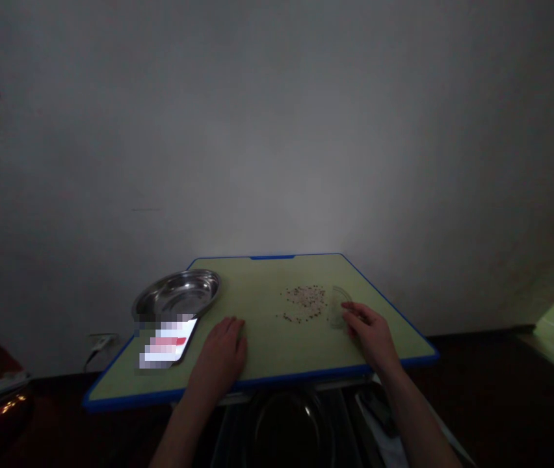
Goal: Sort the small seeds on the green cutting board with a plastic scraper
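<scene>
A loose spread of pale grains and small dark beans (306, 300) lies right of the table's middle. At its right edge is a flat clear plastic protractor (336, 317) with a curved outline, touching the tabletop. My right hand (367, 328) pinches the protractor's right side between thumb and fingers. My left hand (222, 348) lies flat on the tabletop near the front, left of the grains, with nothing in it. Its fingers point away from me, and some are partly hidden by the hand itself.
The pale green table (252, 279) has a blue rim and stands against a grey wall (277, 130). A round steel basin (179, 296) sits at the back left. Before it lies a phone (172, 344) with a lit, blurred screen. A dark round seat (287, 429) is below the front edge.
</scene>
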Motion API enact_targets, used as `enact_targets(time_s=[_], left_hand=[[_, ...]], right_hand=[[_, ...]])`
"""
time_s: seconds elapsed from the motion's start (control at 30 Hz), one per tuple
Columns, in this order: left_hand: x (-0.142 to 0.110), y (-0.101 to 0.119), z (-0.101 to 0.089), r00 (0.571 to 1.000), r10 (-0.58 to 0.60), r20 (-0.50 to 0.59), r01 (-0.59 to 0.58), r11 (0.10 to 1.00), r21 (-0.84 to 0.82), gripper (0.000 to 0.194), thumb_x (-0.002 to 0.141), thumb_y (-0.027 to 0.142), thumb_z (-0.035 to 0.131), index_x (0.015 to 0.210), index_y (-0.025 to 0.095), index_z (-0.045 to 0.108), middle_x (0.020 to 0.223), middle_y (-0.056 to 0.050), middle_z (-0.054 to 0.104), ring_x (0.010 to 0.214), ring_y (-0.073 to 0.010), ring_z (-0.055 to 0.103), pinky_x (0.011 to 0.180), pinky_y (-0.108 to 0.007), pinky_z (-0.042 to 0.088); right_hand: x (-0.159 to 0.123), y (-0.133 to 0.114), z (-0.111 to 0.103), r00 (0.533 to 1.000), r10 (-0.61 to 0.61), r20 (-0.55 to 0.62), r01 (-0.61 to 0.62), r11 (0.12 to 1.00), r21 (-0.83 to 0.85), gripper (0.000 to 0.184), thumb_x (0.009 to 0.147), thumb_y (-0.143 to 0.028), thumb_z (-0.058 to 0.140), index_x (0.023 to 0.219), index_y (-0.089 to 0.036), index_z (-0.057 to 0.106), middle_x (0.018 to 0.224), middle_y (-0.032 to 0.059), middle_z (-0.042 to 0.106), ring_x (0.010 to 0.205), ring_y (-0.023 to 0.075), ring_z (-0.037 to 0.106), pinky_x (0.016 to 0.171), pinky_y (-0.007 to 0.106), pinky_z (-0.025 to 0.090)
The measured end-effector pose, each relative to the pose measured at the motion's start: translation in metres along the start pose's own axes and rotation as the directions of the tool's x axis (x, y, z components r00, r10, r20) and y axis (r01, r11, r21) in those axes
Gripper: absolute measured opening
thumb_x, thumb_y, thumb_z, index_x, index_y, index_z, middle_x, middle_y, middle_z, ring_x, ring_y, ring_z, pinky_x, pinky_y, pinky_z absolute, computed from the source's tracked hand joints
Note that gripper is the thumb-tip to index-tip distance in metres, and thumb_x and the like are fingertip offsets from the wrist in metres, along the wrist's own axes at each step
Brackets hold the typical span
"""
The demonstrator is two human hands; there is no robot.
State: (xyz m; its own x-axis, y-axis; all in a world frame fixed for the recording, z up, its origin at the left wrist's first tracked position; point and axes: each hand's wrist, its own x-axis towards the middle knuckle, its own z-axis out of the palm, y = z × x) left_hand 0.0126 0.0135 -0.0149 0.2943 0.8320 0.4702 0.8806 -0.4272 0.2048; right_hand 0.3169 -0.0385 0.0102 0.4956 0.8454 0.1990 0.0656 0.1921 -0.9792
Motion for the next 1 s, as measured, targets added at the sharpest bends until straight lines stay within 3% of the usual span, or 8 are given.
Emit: enact_targets(time_s=[0.27, 0.67, 1.0], left_hand=[[0.0003, 0.0006, -0.0005, 1.000, 0.006, 0.006, -0.006, 1.000, -0.017, 0.033, 0.088, 0.035, 0.058, 0.117, 0.019, 0.056, 0.124, -0.008, 0.057, 0.110, -0.0235, 0.057, 0.092, -0.048, 0.047], [-0.0004, -0.0003, 0.0019, 1.000, -0.002, 0.014, 0.002, 1.000, -0.014, 0.034, 0.088, 0.035, 0.058, 0.118, 0.019, 0.055, 0.125, -0.008, 0.057, 0.110, -0.0236, 0.057, 0.092, -0.048, 0.047], [0.0003, 0.0030, -0.0040, 1.000, -0.005, 0.030, 0.006, 1.000, -0.010, 0.034, 0.088, 0.035, 0.058, 0.118, 0.019, 0.055, 0.124, -0.008, 0.057, 0.110, -0.0235, 0.057, 0.091, -0.048, 0.048]], right_hand=[[0.0013, 0.0025, -0.0022, 0.999, 0.004, 0.049, -0.002, 0.999, -0.045, 0.034, 0.063, -0.034, 0.066, 0.089, -0.013, 0.070, 0.051, -0.0071, 0.047, 0.046, 0.0106, 0.046, 0.046, 0.024, 0.033], [0.0023, 0.0060, -0.0043, 0.986, -0.030, 0.162, 0.048, 0.993, -0.109, 0.023, 0.070, -0.038, 0.065, 0.078, -0.016, 0.064, 0.049, -0.0024, 0.060, 0.048, 0.0152, 0.055, 0.053, 0.027, 0.041], [0.0030, 0.0059, -0.0024, 0.987, -0.043, 0.157, 0.056, 0.995, -0.078, 0.023, 0.068, -0.038, 0.071, 0.069, -0.018, 0.060, 0.049, -0.0013, 0.060, 0.047, 0.0144, 0.055, 0.052, 0.026, 0.040]])
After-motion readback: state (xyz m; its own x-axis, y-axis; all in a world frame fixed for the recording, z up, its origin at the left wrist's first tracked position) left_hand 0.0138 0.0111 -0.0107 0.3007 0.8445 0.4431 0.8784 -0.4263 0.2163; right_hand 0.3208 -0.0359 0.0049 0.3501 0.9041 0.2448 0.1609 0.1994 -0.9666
